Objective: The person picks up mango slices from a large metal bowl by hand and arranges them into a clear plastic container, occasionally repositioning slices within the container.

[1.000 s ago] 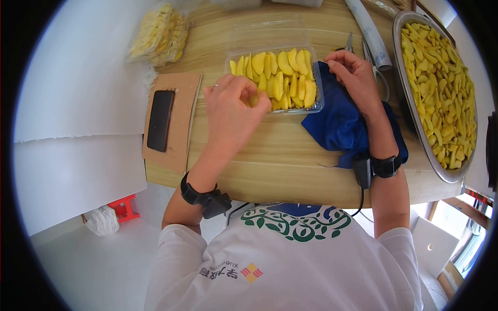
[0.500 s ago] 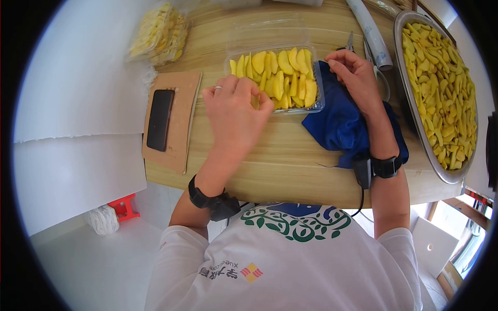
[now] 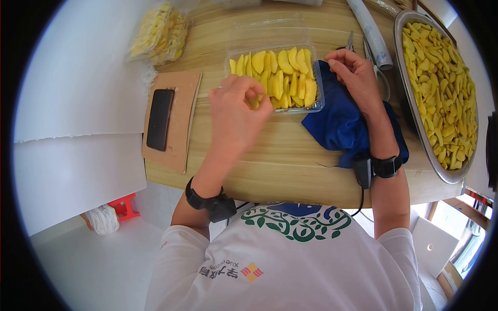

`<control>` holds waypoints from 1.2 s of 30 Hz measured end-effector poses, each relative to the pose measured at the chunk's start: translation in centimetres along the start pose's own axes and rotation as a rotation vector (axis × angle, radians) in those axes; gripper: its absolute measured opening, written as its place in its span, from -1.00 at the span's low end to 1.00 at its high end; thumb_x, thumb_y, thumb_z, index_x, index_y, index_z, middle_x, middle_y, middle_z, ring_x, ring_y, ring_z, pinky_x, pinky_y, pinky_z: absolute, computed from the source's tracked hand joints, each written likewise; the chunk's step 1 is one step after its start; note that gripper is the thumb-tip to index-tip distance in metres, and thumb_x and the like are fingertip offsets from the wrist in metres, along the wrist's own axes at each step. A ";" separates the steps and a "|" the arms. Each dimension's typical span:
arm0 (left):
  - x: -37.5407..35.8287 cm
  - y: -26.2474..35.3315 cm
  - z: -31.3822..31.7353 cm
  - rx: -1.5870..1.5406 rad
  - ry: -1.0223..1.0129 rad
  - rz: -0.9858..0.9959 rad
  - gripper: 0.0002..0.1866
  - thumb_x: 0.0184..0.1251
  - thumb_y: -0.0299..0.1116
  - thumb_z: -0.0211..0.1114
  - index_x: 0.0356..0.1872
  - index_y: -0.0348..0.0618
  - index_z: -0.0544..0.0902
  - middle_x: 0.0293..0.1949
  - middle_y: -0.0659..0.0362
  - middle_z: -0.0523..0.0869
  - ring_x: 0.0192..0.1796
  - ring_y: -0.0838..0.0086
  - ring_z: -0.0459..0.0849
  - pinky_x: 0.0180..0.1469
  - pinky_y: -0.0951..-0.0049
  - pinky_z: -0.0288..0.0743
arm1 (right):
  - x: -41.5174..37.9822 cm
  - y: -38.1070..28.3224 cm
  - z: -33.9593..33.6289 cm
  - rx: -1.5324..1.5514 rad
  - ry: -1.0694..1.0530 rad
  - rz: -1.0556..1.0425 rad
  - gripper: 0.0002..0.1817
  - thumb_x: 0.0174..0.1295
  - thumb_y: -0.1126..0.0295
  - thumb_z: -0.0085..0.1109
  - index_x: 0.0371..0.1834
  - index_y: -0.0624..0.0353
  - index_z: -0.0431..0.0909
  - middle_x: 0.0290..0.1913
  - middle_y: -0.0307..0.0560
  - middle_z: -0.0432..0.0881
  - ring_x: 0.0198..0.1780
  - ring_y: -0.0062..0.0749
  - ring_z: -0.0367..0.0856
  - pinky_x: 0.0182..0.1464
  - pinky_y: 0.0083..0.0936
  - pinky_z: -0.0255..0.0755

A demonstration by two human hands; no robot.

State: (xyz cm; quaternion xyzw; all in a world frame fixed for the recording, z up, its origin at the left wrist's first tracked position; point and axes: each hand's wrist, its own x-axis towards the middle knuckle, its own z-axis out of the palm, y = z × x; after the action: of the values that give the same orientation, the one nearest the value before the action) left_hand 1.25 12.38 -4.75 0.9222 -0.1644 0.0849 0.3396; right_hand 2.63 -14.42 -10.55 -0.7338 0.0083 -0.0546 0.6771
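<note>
A clear plastic box (image 3: 317,105) with its lid raised behind it holds rows of yellow fruit slices (image 3: 278,85). Over its near left corner is my left hand (image 3: 237,106), fingers curled and pressed together; whatever they hold is hidden. My right hand (image 3: 357,78) rests on a dark blue cloth (image 3: 340,127) at the box's right side, thumb and forefinger bent close together, and I cannot make out anything between them. Scissors (image 3: 349,42) lie just beyond that hand.
A large metal tray (image 3: 406,78) heaped with yellow slices stands on the right. Filled clear boxes (image 3: 161,35) are stacked at back left. A phone (image 3: 160,120) lies on cardboard (image 3: 180,136). A patterned roll (image 3: 369,32) is at the back right.
My left hand has shifted slightly to the right at the box's near left corner. My right hand has kept its place on the cloth.
</note>
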 end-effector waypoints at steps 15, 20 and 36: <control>0.4 -0.2 -1.5 -0.144 0.086 -0.004 -0.82 0.13 -0.55 0.37 -0.21 -0.19 0.71 -0.36 0.18 0.60 -0.32 0.43 0.55 -0.23 0.44 0.46 | -0.1 -0.7 0.0 -0.001 0.004 0.036 -0.85 0.39 0.40 0.28 -0.08 0.20 0.71 -0.33 -0.40 0.64 -0.33 -0.78 0.47 -0.27 -0.74 0.36; 0.8 0.9 -3.3 -0.221 0.074 -0.028 -0.82 0.14 -0.56 0.34 -0.21 -0.18 0.71 -0.35 0.14 0.63 -0.32 0.42 0.57 -0.20 0.43 0.49 | 0.3 0.3 0.1 -0.014 0.031 0.010 -0.85 0.38 0.38 0.29 -0.10 0.21 0.70 -0.31 -0.34 0.68 -0.30 -0.76 0.55 -0.29 -0.71 0.43; 8.7 17.5 3.0 -0.504 -0.502 0.378 -0.82 0.28 -0.46 0.32 -0.13 -0.26 0.69 -0.34 0.22 0.67 -0.24 0.52 0.60 -0.08 0.47 0.52 | -0.7 -0.8 0.9 0.455 0.026 -0.351 -0.52 0.39 0.37 0.21 0.33 0.19 0.34 0.26 -0.12 0.51 0.24 -0.46 0.52 0.28 -0.39 0.44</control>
State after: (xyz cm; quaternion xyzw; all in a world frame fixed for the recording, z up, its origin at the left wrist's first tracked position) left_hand 3.16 -4.24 5.74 0.7557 -0.4245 -0.1249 0.4829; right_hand 2.02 -13.38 -9.91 -0.5525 -0.1225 -0.1808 0.8044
